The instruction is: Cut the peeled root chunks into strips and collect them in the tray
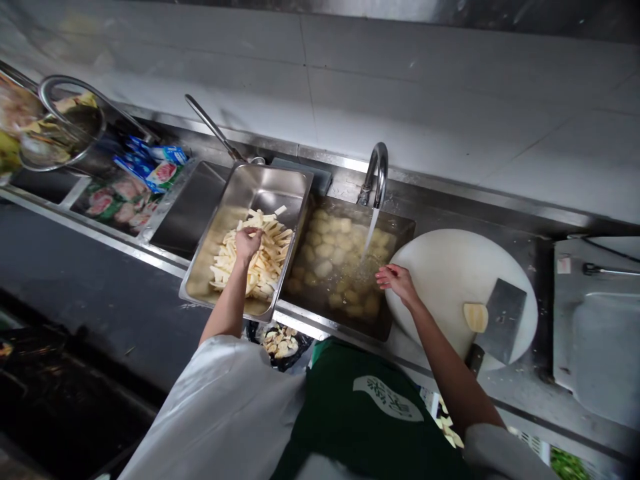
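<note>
My left hand (249, 244) is over a heap of pale cut potato sticks (267, 270) in a deep steel pan (257, 175). Its fingers are drawn together, and I cannot make out what is between them. Beside the pan, a sink basin (404, 230) full of water holds many peeled potatoes (325, 239). My right hand (397, 280) hovers at the basin's right side, near the running stream, with nothing in it and its fingers a little apart. Right of it lies a round white cutting board (440, 267) bearing a potato piece (475, 317) and a cleaver (504, 320).
A curved faucet (382, 167) pours into the basin. Further left are another sink (185, 210), blue packages (150, 163), wrapped meat (125, 200) and a pot (97, 143). Below the counter edge sits a black bag of peelings (280, 343). A steel appliance (600, 333) stands right.
</note>
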`<state>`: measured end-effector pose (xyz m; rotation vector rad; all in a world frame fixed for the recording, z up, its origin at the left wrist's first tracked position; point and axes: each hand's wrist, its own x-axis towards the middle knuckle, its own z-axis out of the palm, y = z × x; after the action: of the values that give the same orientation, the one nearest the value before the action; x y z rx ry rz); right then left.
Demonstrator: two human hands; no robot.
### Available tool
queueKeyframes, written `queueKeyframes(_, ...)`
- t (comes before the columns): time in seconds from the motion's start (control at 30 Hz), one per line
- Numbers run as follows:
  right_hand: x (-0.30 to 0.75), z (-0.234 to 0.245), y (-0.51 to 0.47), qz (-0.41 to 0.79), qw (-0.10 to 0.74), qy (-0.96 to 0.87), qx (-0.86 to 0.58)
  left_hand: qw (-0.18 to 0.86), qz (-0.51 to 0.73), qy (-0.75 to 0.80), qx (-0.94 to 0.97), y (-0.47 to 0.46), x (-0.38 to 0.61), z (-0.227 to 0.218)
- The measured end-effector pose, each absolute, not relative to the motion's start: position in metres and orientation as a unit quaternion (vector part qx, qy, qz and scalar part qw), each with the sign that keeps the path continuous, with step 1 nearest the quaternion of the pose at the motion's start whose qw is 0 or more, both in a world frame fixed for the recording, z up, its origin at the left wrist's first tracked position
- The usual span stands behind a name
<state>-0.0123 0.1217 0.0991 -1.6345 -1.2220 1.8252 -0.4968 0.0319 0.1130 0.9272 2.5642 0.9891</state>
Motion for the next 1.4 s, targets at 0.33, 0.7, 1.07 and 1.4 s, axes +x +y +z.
queueKeyframes(0.33, -0.009, 0.1, 0.104, 0.652, 0.199, -0.422, -0.597, 0.409, 0.662, 0.535, 0.329, 0.128, -0.323, 0.154)
queueKeyframes(0.7, 0.114, 0.111, 0.059, 0.288, 0.157, -0.57, -0.754, 0.621, 0.573, 0.494, 0.205, 0.208, -0.193, 0.123)
queueKeyframes(1.07, 0.158, 0.11, 0.066, 0.097, -0.012, -0.598, -0.796, 0.571, 0.562, 0.536, 0.268, 0.195, -0.182, 0.112)
queueKeyframes(1.4, 0.179, 0.111, 0.083, 0.083, -0.073, -0.572, -0.813, 0.611, 0.544, 0.518, 0.251, 0.189, -0.191, 0.123)
